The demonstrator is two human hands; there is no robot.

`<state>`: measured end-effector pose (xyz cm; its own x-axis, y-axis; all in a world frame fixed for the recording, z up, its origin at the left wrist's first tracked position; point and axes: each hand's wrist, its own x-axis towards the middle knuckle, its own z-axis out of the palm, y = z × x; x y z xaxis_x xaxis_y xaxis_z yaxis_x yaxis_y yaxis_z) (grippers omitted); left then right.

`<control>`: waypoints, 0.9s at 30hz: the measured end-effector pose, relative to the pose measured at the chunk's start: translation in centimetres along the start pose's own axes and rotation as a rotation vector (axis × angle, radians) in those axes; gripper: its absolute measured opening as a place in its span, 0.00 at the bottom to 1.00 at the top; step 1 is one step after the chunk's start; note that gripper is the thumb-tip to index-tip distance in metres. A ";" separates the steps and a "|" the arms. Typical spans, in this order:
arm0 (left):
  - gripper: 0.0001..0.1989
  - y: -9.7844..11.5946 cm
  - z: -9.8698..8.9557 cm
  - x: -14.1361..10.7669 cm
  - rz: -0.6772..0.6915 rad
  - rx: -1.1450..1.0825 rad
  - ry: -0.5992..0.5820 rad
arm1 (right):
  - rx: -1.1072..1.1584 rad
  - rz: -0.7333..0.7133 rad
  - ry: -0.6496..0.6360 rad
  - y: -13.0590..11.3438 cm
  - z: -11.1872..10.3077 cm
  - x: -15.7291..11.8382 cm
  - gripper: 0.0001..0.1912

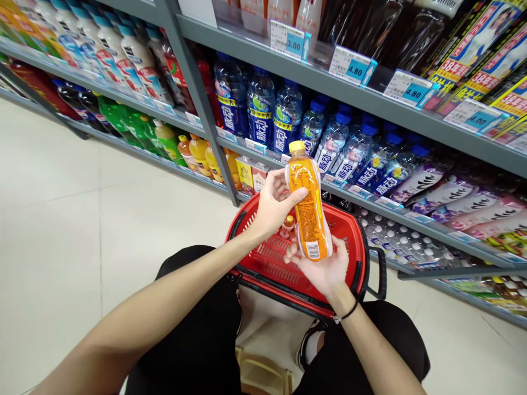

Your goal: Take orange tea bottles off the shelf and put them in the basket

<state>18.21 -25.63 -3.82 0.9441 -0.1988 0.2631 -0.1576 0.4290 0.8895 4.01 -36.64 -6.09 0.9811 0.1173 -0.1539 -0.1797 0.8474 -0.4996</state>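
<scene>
An orange-labelled drink bottle with a yellow cap is held up over the red shopping basket. My left hand grips its upper part, the thumb lying across the label. Below, my right hand cups the bottle's base, with fingers wrapped round it. The label's small print and a barcode face me, and the bottle leans slightly to the left. Inside the basket lies a small bottle with an orange-yellow cap, partly hidden behind my left hand and the held bottle.
Grey shelves of drinks run across the front, with blue-capped bottles just beyond the basket. Green soda bottles stand lower left. The basket's black handle sticks out right. A yellowish stool shows between my legs on the tiled floor.
</scene>
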 end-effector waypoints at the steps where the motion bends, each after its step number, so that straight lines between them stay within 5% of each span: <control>1: 0.34 0.1 0.0 0.0 -0.001 0.004 -0.008 | -0.004 -0.010 -0.015 -0.2 0.1 0.0 0.28; 7: 0.28 0.8 -0.1 0.2 -0.057 0.016 -0.035 | -0.170 -0.028 -0.010 -0.7 0.1 -0.1 0.24; 13: 0.40 2.0 -0.1 0.4 -0.200 -0.167 -0.082 | -0.430 -0.179 0.085 0.3 -0.7 -0.3 0.41; 27: 0.37 2.8 -1.3 1.3 -0.203 -0.254 -0.052 | -1.351 -0.792 0.331 0.6 -3.5 -0.5 0.43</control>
<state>19.33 -23.55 -1.43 0.9317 -0.3447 0.1148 0.1156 0.5810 0.8057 3.13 -37.98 -9.33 0.8278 -0.3732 0.4189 0.2380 -0.4425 -0.8646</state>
